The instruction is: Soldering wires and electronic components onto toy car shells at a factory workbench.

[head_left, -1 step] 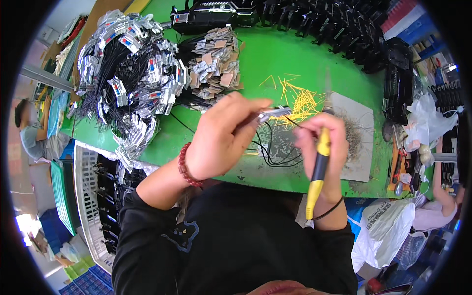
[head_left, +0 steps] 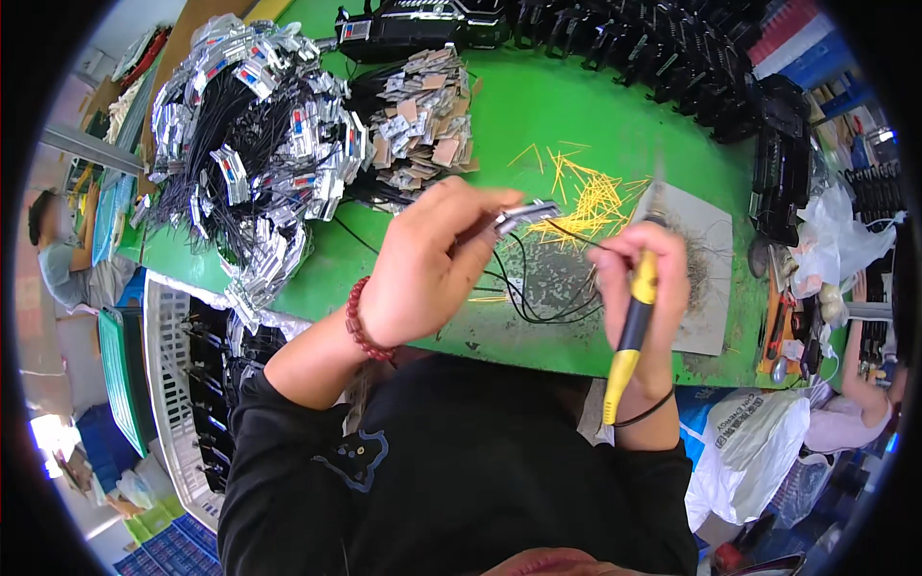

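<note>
My left hand [head_left: 427, 264] is closed, its thumb and fingers pinching a small silver module [head_left: 521, 217] above the green table. Thin black wires [head_left: 520, 300] trail from it and loop on the tabletop. A yellow-and-black soldering iron [head_left: 636, 326] rests in my right hand [head_left: 663, 274], its blurred tip pointing to the far side, away from the module. The right fingertips also seem to pinch a black wire that runs from the module. Beyond the hands lies a scatter of thin yellow tubes or sticks [head_left: 591, 200].
A large heap of silver modules with black leads [head_left: 230, 168] covers the left of the table, beside a bundle with tan pads [head_left: 423, 125]. Black housings [head_left: 624, 58] line the far edge. A grey board [head_left: 706, 317] lies at right, near several hand tools [head_left: 778, 331].
My right hand and the soldering iron have shifted slightly right. The module in my left hand has moved a little left.
</note>
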The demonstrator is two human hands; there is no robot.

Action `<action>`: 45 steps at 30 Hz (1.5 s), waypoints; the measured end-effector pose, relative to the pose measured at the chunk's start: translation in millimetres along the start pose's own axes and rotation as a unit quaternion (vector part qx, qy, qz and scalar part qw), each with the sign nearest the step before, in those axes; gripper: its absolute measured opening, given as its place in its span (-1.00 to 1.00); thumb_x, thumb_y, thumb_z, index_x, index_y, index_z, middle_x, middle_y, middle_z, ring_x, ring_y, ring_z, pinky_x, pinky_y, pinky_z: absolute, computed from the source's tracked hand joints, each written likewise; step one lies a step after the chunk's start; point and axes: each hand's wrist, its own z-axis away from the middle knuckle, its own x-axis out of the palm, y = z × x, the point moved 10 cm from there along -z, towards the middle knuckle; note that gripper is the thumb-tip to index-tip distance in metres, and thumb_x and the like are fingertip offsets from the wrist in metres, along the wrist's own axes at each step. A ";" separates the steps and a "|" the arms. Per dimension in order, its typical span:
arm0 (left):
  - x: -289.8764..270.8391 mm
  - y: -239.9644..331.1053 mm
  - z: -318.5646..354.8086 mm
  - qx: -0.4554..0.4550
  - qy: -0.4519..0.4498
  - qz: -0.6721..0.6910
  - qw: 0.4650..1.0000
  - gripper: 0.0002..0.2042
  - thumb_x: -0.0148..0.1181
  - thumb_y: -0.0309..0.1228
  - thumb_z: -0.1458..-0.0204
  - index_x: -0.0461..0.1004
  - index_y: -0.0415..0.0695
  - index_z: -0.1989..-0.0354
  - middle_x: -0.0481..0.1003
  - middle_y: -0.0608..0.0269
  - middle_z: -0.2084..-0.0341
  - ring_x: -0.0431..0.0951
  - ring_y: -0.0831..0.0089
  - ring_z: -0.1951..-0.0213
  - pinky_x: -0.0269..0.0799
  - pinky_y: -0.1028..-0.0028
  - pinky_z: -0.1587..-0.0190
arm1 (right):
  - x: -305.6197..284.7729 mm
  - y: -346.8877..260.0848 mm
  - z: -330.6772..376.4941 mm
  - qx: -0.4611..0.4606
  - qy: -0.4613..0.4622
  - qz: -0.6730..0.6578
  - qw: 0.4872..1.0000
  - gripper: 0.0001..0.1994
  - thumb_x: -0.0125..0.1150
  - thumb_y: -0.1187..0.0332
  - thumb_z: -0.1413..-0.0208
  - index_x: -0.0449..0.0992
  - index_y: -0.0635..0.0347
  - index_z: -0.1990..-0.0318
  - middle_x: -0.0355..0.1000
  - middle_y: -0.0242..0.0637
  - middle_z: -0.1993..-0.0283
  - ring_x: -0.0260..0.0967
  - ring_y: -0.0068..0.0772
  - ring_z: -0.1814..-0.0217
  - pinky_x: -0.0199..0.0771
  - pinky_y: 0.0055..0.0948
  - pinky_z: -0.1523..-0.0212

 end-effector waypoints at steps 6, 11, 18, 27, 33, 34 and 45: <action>39.5 -75.2 34.3 -0.270 -0.019 0.362 0.892 -0.76 0.03 -0.64 -0.08 0.27 -0.28 0.06 0.42 0.34 0.38 0.40 0.69 0.39 0.36 0.64 0.34 | 54.4 -27.4 39.0 -0.084 -0.146 0.010 0.986 -0.63 0.31 0.63 0.22 0.42 0.08 0.20 0.46 -0.35 0.46 0.41 -0.38 0.55 0.41 -0.49 0.51; 64.1 -86.6 57.1 -0.351 0.013 0.574 0.740 -0.64 0.07 -0.66 -0.05 0.24 -0.25 -0.04 0.47 0.26 0.24 0.49 0.58 0.26 0.44 0.55 0.20 | 64.8 -16.7 50.3 -0.142 -0.143 0.089 0.975 -0.65 0.24 0.48 0.16 0.46 0.00 0.13 0.27 -0.52 0.64 0.26 -0.43 0.69 0.18 -0.43 0.68; -40.5 -124.3 53.4 -0.185 0.229 0.480 0.826 -0.69 0.05 -0.63 -0.09 0.24 -0.24 -0.02 0.46 0.24 0.25 0.49 0.52 0.24 0.43 0.49 0.15 | 20.1 23.8 29.6 -0.086 -0.104 0.087 0.987 -0.79 0.15 0.52 0.07 0.44 0.06 0.23 0.33 -0.45 0.65 0.34 -0.54 0.64 0.24 -0.58 0.65; -35.2 -128.6 89.4 -0.189 0.095 -0.206 0.955 -0.43 0.03 -0.65 0.06 0.21 -0.16 -0.23 0.39 0.03 0.14 0.49 0.23 0.40 0.44 0.40 0.35 | 21.9 67.7 67.8 -0.063 -0.158 0.251 0.953 -0.72 0.27 0.56 0.08 0.42 0.05 0.20 0.46 -0.45 0.50 0.26 -0.35 0.54 0.21 -0.39 0.46; -27.7 -103.9 69.1 -0.122 0.038 -0.435 0.891 -0.51 0.06 -0.61 0.13 0.40 -0.04 -0.08 0.41 0.14 0.08 0.45 0.11 0.10 0.36 0.24 0.09 | 7.5 98.1 89.9 0.097 -0.054 0.099 0.989 -0.73 0.20 0.65 0.04 0.41 0.17 0.17 0.43 -0.31 0.46 0.42 -0.43 0.49 0.41 -0.51 0.45; -18.1 -81.2 60.1 -0.028 0.038 -0.496 0.867 -0.54 0.07 -0.61 0.15 0.46 -0.05 -0.02 0.42 0.15 0.07 0.44 0.12 0.06 0.33 0.22 0.03 | 9.3 98.4 92.2 0.106 -0.047 0.073 0.991 -0.73 0.19 0.66 0.03 0.40 0.18 0.17 0.44 -0.30 0.44 0.43 -0.46 0.48 0.41 -0.53 0.44; 108.6 -55.5 47.2 -0.014 -0.186 -0.074 0.980 -0.90 0.20 -0.47 0.06 0.51 -0.15 0.35 0.50 0.11 0.49 0.51 0.10 0.43 0.41 0.26 0.36 | 29.2 101.3 110.7 0.195 -0.051 -0.132 0.971 -0.67 0.25 0.55 -0.04 0.30 0.20 0.06 0.43 -0.35 0.45 0.34 -0.66 0.47 0.34 -0.62 0.47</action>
